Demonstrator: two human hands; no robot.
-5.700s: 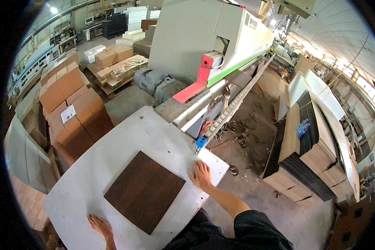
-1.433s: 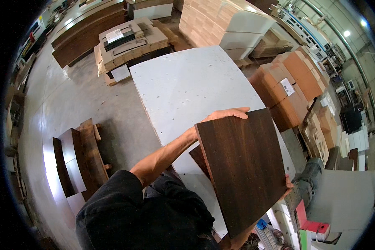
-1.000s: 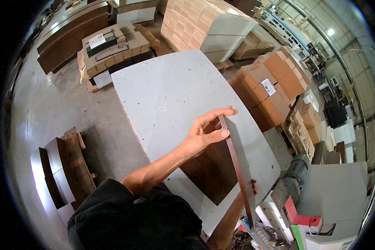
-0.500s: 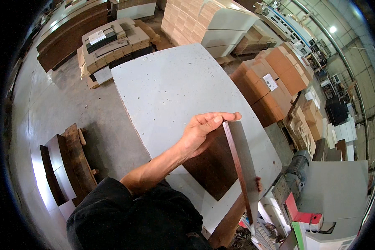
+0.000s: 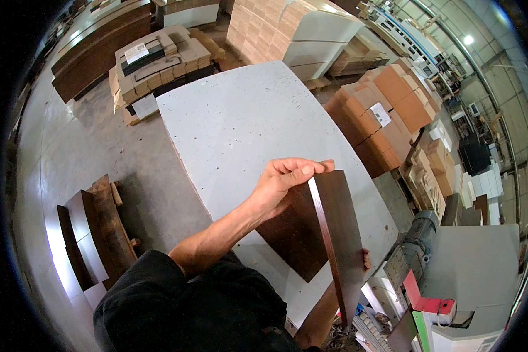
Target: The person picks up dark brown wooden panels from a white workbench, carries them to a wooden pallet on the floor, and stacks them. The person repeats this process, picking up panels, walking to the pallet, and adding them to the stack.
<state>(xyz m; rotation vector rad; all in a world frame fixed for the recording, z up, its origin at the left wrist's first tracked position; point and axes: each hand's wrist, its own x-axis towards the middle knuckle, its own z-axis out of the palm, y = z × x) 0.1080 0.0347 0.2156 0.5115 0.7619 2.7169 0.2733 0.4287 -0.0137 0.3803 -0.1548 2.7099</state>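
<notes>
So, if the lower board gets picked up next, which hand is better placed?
Probably the left hand: it's on the side where the lower board shows, though it grips the raised board near a corner. The right hand is mostly hidden behind the raised board.

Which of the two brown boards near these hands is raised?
The tilted board, gripped by the left hand, right hand at its far edge; the other board lies flat on the pale table.
</notes>
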